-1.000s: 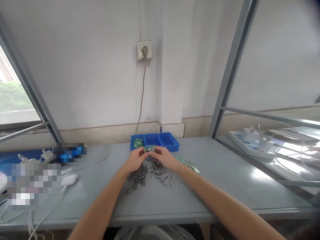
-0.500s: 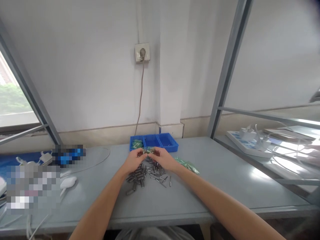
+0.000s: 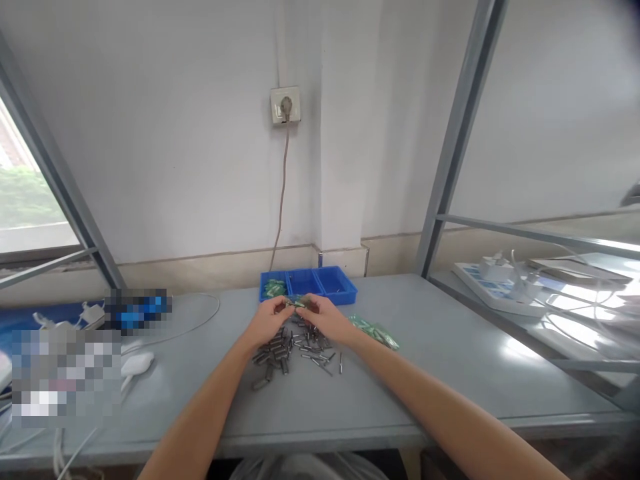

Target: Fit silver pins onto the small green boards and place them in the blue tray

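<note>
Both hands meet just in front of the blue divided tray point(image 3: 331, 298). My left hand point(image 3: 269, 321) and my right hand point(image 3: 327, 316) pinch a small green packet point(image 3: 296, 302) between their fingertips; its details are too small to make out. Below them lies a pile of dark metal cylinders point(image 3: 274, 353), with thin metal pins point(image 3: 313, 350) to its right. More green packets point(image 3: 375, 331) rest on the grey table beside my right wrist. Others point(image 3: 275, 288) fill the tray's left compartment.
White chargers and cables point(image 3: 136, 364) lie at the left, near a blurred-out area. A thin cable point(image 3: 200, 327) curves over the table point(image 3: 450, 360). Metal frame posts point(image 3: 453, 153) rise on both sides. A power strip point(image 3: 493, 287) sits at the right.
Both hands stay in nearly the same place, with the fingers and the packet between them shifting slightly. The pile and the tray have not moved.
</note>
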Tool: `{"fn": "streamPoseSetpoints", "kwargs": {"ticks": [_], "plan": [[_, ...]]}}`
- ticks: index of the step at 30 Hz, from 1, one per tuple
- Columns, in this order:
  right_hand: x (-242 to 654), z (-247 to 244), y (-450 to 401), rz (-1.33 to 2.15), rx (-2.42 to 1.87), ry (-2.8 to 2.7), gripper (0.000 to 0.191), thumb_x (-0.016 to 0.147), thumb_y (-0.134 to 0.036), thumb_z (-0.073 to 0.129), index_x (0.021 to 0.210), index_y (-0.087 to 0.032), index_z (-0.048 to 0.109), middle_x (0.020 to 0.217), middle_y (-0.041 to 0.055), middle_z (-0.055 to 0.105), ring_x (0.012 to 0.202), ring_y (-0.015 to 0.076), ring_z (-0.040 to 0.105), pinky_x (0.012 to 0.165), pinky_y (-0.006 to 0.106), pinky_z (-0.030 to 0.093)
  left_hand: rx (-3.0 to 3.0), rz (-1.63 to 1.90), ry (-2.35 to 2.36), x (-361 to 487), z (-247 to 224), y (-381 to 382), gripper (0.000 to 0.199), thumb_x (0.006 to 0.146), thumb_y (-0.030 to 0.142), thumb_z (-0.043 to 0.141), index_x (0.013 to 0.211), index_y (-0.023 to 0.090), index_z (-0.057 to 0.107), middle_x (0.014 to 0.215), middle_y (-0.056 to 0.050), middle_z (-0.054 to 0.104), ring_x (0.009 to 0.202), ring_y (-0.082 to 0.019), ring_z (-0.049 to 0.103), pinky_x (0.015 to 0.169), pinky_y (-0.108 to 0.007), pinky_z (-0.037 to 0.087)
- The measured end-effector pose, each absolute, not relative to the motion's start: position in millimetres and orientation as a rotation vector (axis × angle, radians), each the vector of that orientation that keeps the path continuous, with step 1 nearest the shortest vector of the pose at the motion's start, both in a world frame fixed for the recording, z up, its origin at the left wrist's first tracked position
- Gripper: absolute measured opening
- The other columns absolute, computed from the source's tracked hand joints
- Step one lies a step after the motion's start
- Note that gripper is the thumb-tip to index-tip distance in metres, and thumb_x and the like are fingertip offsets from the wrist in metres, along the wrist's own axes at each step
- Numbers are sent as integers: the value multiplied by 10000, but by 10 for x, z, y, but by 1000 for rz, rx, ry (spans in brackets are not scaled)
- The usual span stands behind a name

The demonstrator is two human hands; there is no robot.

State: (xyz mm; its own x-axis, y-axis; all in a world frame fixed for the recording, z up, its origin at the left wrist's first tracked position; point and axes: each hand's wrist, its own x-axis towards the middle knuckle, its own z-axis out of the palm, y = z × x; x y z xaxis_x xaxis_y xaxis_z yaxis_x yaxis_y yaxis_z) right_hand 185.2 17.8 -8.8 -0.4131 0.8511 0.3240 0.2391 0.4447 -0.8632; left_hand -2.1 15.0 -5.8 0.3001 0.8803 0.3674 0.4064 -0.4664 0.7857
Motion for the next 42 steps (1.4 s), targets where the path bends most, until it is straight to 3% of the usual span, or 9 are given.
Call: {"fn": "streamPoseSetpoints", "kwargs": {"ticks": [9,13,16,20,25,30,35,38,42], "plan": [[1863,-91,180,822,-983,-1916,332,818,-514,560,871,-189,598,640,-24,534,613,144,493,574,275,368,2095,1237,1191,-33,-46,158,211,836,352,578,803,167,675,812,-28,582,768,-155,515,674,-262,394],[1873,-66,178,875,-992,-1911,344,868,-493,497,993,-202,632,543,-32,512,533,148,483,544,283,378,2073,1241,1276,-64,-24,178,255,828,388,584,859,170,712,646,7,511,619,-135,452,587,-258,356],[1864,-91,214,944,-932,-1870,373,877,-475,485,1100,-206,616,637,-14,554,551,146,503,560,293,413,1985,1229,1248,-75,-52,218,309,838,423,564,921,167,714,616,10,540,583,-133,461,563,-255,360],[1875,-103,247,874,-961,-1797,417,843,-429,530,1199,-212,556,818,8,599,589,132,515,601,299,441,1876,1394,1271,-86,-76,247,336,823,372,573,1056,167,701,834,-44,677,700,-156,559,649,-269,442],[2065,29,272,625,-1135,-1960,348,850,-399,527,1153,-241,593,847,21,654,712,167,566,691,309,428,1915,1529,1469,-151,-41,258,414,846,329,539,1227,196,628,1016,-71,680,842,-183,598,711,-280,470],[2489,73,397,366,-1495,-2201,176,773,-355,607,837,-212,686,878,68,695,802,218,603,670,308,386,2199,1346,1780,-208,-115,350,410,840,359,560,1221,221,626,1163,-94,653,1099,-278,536,961,-422,398],[2853,-10,504,537,-1791,-2271,439,558,-456,771,902,-201,677,925,93,690,779,249,624,627,319,417,2222,1142,2006,-219,-247,397,433,856,505,528,1197,260,633,1386,-102,506,1263,-354,400,1005,-518,326],[2903,-35,526,564,-1819,-2259,501,533,-437,776,961,-204,664,959,92,682,800,257,626,622,323,429,2253,1124,2013,-218,-235,355,410,862,487,527,1195,271,625,1394,-94,487,1268,-338,398,1009,-505,320],[2840,-49,523,569,-1722,-2274,380,590,-340,714,941,-204,666,923,78,682,776,234,620,624,308,420,2328,1180,1982,-197,-145,287,278,851,359,548,1081,258,667,1229,-87,589,1176,-297,466,983,-458,338]]}}
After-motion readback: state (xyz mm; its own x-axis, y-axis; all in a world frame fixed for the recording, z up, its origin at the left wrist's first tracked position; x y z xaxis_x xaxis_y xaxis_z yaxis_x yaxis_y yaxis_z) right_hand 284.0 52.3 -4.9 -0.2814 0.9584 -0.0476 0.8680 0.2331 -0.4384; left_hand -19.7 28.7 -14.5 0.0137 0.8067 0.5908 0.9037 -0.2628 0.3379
